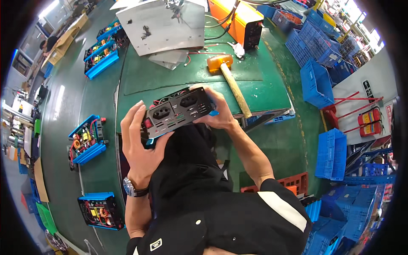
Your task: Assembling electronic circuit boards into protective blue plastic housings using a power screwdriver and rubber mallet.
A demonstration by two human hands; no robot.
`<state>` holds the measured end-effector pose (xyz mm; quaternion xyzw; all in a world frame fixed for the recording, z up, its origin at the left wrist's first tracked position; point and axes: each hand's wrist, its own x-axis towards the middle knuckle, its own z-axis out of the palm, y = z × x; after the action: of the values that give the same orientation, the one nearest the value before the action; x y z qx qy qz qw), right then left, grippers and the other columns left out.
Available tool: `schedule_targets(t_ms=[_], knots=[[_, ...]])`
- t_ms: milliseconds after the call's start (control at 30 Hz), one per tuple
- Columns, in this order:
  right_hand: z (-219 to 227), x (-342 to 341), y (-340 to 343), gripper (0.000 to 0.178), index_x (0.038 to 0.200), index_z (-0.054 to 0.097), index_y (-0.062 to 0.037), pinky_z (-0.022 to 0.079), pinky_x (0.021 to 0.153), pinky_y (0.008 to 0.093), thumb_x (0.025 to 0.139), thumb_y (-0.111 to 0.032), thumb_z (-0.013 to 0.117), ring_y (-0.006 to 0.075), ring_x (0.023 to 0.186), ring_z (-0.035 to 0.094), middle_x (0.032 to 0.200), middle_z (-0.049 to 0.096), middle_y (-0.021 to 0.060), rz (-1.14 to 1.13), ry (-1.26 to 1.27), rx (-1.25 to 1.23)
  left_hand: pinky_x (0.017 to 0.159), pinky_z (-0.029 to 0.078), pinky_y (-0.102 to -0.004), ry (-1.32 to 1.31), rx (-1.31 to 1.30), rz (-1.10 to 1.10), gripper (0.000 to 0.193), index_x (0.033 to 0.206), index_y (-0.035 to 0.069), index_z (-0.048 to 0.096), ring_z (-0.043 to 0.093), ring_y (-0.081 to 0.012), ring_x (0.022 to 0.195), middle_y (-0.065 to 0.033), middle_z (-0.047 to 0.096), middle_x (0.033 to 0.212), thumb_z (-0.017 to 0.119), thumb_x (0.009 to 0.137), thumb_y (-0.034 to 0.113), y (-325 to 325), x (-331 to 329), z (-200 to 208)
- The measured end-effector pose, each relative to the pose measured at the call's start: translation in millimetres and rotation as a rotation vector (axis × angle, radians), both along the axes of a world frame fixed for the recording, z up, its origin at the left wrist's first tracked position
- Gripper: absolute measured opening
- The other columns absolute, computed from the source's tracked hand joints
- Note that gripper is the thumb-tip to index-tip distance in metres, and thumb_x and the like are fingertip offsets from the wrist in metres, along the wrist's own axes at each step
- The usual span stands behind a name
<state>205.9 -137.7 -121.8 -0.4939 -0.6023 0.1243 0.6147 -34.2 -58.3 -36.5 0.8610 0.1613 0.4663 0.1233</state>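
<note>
Holding the socketed black unit (177, 111) between left hand (142, 146) and right hand (221, 112) at the green desk's (265, 93) near edge, I expect stiff heft, best gripped by its casing ends.

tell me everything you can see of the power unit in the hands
The power unit has a black, metal-looking panel with two sockets, a red rocker switch at its left end, and vent slots. Blue casing shows near both ends, and wires behind the upper edge. It is slanted, right end higher in the picture, panel facing the camera, gripped between left hand and right hand.
</note>
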Motion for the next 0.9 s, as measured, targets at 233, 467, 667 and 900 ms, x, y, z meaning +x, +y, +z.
schedule_targets(t_ms=[233, 467, 667, 900], knots=[[-9.1, -8.0, -2.9, 0.084, 0.134, 0.059, 0.0004, 0.047, 0.107, 0.0414, 0.064, -0.026, 0.097, 0.0331, 0.123, 0.064, 0.131, 0.065, 0.0168, 0.078, 0.141, 0.096, 0.104, 0.053, -0.0423, -0.056, -0.109, -0.111, 0.071, 0.138, -0.005, 0.054, 0.066, -0.0355, 0.120, -0.0226, 0.062, 0.133, 0.087, 0.077, 0.009, 5.8, -2.6, -21.9], [-7.2, 2.4, -6.3, 0.086, 0.133, 0.059, 0.0008, 0.046, 0.109, 0.0421, 0.063, -0.026, 0.098, 0.0337, 0.125, 0.062, 0.133, 0.064, 0.0181, 0.029, 0.002, 0.035, 0.104, 0.052, -0.0419, -0.070, -0.197, -0.141, 0.087, 0.145, -0.007, 0.046, 0.066, -0.0343, 0.120, -0.0225, 0.063, 0.131, 0.092, 0.075, 0.016, 14.2, -0.3, -36.9], [-34.1, -6.0, -14.7, 0.115, 0.150, 0.043, 0.0016, 0.037, 0.119, 0.0426, 0.062, -0.049, 0.097, 0.0315, 0.141, 0.049, 0.150, 0.052, 0.0173, 0.047, 0.166, -0.085, 0.102, 0.054, -0.0436, -0.125, -0.314, -0.177, 0.080, 0.133, -0.004, 0.058, 0.066, -0.0391, 0.119, -0.0210, 0.069, 0.125, 0.096, 0.065, 0.015, 11.6, -15.4, -35.5], [-109.1, -10.8, -100.0, 0.048, 0.132, 0.059, -0.0071, 0.047, 0.105, 0.0461, 0.097, -0.038, 0.068, 0.0302, 0.117, 0.059, 0.129, 0.061, 0.0124, -0.033, 0.512, -0.496, 0.108, 0.052, -0.0528, -0.133, -0.069, -0.334, 0.058, 0.126, -0.001, 0.059, 0.064, -0.0375, 0.121, -0.0194, 0.067, 0.125, 0.086, 0.080, 0.023, -7.5, -22.4, -54.7]])
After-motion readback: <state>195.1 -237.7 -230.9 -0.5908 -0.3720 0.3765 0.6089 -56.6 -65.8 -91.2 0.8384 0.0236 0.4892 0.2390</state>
